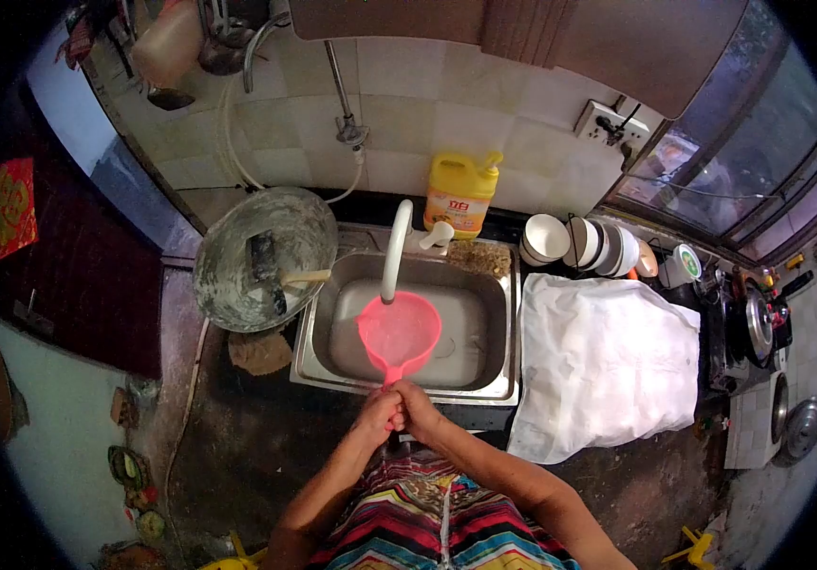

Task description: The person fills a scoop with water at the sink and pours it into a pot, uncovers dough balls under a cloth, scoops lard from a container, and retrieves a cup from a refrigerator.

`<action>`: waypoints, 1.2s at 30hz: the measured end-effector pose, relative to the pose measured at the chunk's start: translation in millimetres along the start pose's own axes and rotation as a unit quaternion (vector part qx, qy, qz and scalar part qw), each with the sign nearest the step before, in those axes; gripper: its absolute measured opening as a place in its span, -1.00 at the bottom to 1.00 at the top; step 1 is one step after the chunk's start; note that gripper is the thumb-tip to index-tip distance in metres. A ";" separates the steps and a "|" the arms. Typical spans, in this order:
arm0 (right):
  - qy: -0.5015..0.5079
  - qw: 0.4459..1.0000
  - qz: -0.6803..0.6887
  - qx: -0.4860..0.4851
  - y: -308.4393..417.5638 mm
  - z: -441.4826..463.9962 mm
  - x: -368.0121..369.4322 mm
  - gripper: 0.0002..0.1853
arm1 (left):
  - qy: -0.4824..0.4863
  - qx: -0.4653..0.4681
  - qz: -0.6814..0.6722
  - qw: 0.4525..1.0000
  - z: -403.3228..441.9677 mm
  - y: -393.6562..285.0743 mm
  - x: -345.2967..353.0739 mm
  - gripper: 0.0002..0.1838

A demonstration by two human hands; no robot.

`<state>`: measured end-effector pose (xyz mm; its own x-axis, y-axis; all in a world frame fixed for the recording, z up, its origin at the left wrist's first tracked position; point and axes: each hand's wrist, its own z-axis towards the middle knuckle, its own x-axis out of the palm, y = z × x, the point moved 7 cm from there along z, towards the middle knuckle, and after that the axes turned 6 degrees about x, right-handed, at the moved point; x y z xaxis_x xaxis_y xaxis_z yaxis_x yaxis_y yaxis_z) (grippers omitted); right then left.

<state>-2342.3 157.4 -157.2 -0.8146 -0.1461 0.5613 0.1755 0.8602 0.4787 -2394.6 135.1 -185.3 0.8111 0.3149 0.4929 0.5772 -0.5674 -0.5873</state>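
1. My left hand [379, 417] and right hand [416, 405] are together, fingers closed round the handle of a pink dipper [399, 332].
2. The dipper's bowl is over the sink [470, 396], beneath the white spout [396, 247]; I can't tell whether water is running or how full it is.
3. I judge it light, stiff plastic, unlikely to break, but slippery if wet. Water would make the bowl end heavy, so the handle near the bowl is the place to hold it level.
4. A big metal basin [309, 233] sits left of the sink, a white cloth [608, 366] right.
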 end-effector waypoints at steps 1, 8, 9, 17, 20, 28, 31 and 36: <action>0.006 1.000 0.000 0.004 -1.9 1.0 -0.6 -0.77 | 0.000 -0.002 0.002 1.000 -0.6 0.4 -0.2 -0.91; 0.026 0.999 0.003 0.028 -16.1 7.8 -7.1 -0.77 | -0.003 -0.002 -0.006 1.000 -0.8 7.4 -5.3 -0.91; 0.031 0.999 0.001 0.033 -17.0 7.6 -6.5 -0.78 | 0.001 -0.003 -0.010 1.000 -1.3 7.9 -5.1 -0.91; 0.006 1.000 -0.011 0.024 -12.3 -2.4 0.3 -0.76 | 0.000 -0.010 -0.004 1.000 -2.7 10.1 -7.0 -0.91; 0.007 1.000 -0.016 0.015 -12.7 -1.9 -0.4 -0.76 | 0.008 -0.003 -0.006 1.000 -1.9 11.4 -8.5 -0.91; -0.005 1.000 -0.008 0.020 -18.5 1.9 -6.0 -0.75 | -0.011 0.000 -0.001 1.000 -6.0 9.0 -7.9 -0.95; -0.010 1.000 -0.010 0.023 -18.2 1.3 -4.9 -0.75 | -0.005 -0.001 -0.001 1.000 -6.1 8.8 -8.1 -0.97; -0.012 1.000 0.000 0.019 -24.5 10.5 -10.6 -0.77 | 0.020 0.001 0.014 1.000 2.1 14.6 -15.4 -0.98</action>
<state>-2343.7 143.0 -182.0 -0.8277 -0.1350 0.5446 0.1542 0.8785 0.4522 -2398.5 123.6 -202.8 0.8224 0.2687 0.5015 0.5548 -0.5738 -0.6025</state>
